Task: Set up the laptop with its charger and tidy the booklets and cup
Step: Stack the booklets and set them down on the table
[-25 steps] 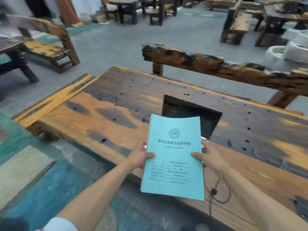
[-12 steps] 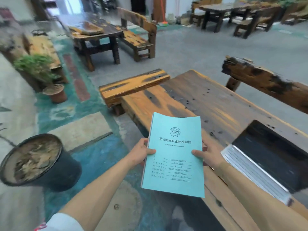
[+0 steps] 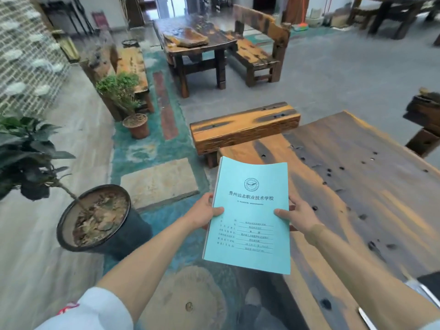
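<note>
A light blue booklet (image 3: 250, 215) with a round emblem and printed lines is held in front of me, above the left end of the dark wooden table (image 3: 357, 191). My left hand (image 3: 204, 214) grips its left edge, thumb on the cover. My right hand (image 3: 300, 215) grips its right edge the same way. Only a silver corner of the laptop (image 3: 426, 291) shows at the lower right edge. The charger and the cup are out of view.
A low wooden bench (image 3: 242, 127) stands at the table's left end. On the floor to my left stand a large black plant pot (image 3: 102, 222) and a smaller terracotta pot (image 3: 137, 126). Another table (image 3: 195, 41) and benches stand farther back.
My view has swung left along the table, so the laptop slid almost out of frame on the right. Both hands keep the same hold on the booklet.
</note>
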